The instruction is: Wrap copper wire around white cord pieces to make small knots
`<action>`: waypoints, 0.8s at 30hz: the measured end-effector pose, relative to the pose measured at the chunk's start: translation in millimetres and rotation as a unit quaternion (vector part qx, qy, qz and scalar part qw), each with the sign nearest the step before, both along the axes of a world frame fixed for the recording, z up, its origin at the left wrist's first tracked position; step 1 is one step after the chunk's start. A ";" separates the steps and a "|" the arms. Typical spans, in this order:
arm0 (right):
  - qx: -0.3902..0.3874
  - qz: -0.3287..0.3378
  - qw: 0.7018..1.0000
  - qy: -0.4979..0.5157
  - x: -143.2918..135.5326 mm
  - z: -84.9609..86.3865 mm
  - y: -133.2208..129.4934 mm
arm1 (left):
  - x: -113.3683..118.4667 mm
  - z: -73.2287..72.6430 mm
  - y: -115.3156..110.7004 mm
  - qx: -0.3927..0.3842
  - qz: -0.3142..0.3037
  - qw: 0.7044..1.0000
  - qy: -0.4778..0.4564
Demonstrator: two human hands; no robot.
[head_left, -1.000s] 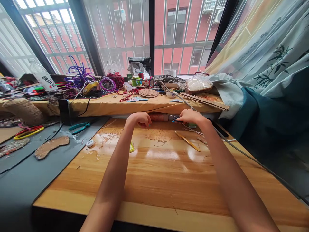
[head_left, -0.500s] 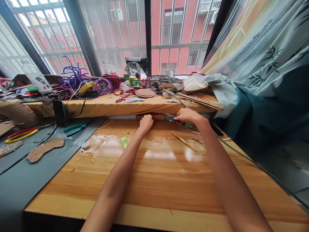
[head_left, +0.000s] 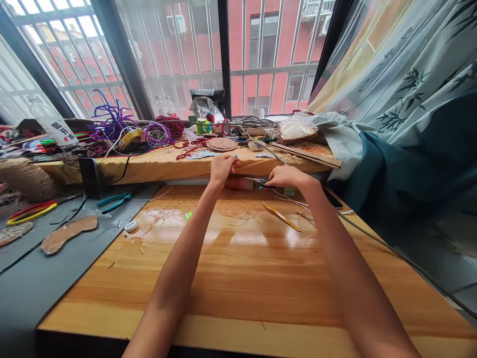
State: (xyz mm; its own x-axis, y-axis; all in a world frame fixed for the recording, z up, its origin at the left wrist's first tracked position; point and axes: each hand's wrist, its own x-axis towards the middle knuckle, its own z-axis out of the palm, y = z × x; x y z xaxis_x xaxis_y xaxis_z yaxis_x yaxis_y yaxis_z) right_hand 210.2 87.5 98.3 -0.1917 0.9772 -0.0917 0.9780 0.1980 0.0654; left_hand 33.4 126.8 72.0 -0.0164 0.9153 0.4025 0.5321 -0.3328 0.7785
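Note:
My left hand (head_left: 222,169) is raised at the front edge of the cloth-covered ledge (head_left: 164,161), its fingers pressed together; what they pinch, if anything, is too small to make out. Below and right of it, a reddish-brown roll (head_left: 240,183) lies at the back of the wooden table (head_left: 223,278), partly hidden by the hand. My right hand (head_left: 285,177) is closed round the dark handles of scissors (head_left: 263,182), whose blades point left above the roll. Loose coils of thin copper-coloured thread (head_left: 238,210) lie in front of the roll.
Golden tweezers (head_left: 281,216) and a white round lid (head_left: 130,226) lie on the table. On the grey mat to the left are teal pliers (head_left: 115,201) and a brown curved piece (head_left: 70,233). A grey cord (head_left: 372,235) runs along the right. Yarn and bottles crowd the ledge.
My left hand has risen off the roll to the ledge edge, its fingers now pinched. My right hand stays nearly in place with the scissors. The view has shifted slightly.

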 end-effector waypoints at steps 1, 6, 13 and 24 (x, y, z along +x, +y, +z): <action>0.003 -0.001 1.000 -0.004 -1.2 0.3 -0.7 | 0.7 8.1 -3.3 0.018 -0.012 0.999 -0.038; 0.017 -0.018 0.999 -0.029 -3.4 -0.8 -3.9 | 4.8 40.0 -27.7 0.092 -0.121 0.953 -0.264; 0.043 -0.043 0.996 -0.065 -1.7 -7.7 -3.4 | 5.4 59.0 -47.3 0.107 -0.127 0.949 -0.267; 0.139 -0.028 0.988 -0.069 -16.2 -36.0 8.4 | 8.4 68.9 -61.2 0.134 -0.127 0.953 -0.241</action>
